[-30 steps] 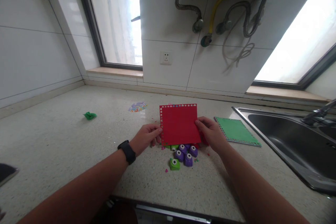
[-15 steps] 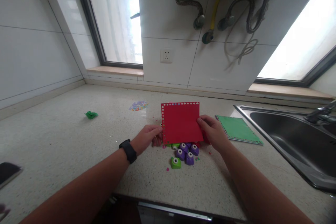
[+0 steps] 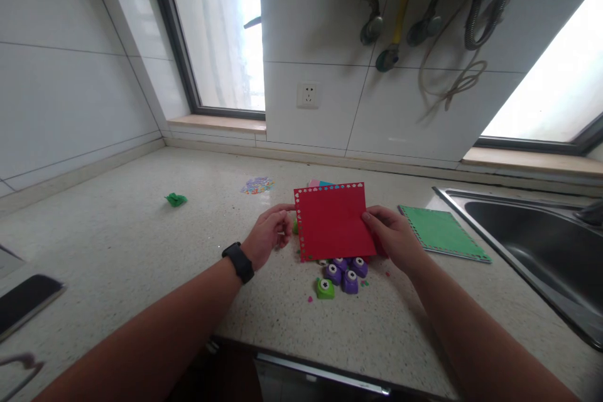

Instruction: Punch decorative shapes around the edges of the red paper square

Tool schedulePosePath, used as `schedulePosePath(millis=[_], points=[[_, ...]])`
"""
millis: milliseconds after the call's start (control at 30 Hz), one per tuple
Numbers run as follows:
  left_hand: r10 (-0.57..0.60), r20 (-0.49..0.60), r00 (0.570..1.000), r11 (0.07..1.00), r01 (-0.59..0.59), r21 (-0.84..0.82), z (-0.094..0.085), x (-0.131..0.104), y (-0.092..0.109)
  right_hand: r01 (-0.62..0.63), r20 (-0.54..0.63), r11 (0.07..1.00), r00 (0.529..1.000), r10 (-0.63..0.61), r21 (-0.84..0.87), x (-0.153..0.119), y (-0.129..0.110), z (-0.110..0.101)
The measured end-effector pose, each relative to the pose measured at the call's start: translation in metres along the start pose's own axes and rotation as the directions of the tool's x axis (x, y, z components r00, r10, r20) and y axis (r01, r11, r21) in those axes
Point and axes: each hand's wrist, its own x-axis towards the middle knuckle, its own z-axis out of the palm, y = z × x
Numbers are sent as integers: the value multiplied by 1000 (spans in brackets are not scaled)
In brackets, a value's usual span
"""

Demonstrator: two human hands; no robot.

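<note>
A red sheet of paper with small shapes punched along its top and left edges is tilted up above the counter. My right hand pinches its right edge, thumb in front. At the left edge is my left hand, wearing a black watch; its index finger stretches to the paper's edge while the other fingers curl loosely, no longer pinching it. Below the paper lie several purple punches and a green punch. More punches are partly hidden behind the sheet.
Green punched sheets lie right of my hand, beside a steel sink. Small paper cutouts, a crumpled green piece and a dark phone are to the left. Blue and pink paper shows behind the red sheet.
My left hand has loosened from the red paper's left edge and its index finger has moved up along it. The view has shifted left, bringing more of the phone into sight.
</note>
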Motion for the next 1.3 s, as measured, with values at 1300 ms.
schedulePosePath(millis=[1300], points=[[62, -278, 959, 998, -54, 36, 1, 11, -8, 480, 304, 651, 877, -372, -588, -11, -12, 16]])
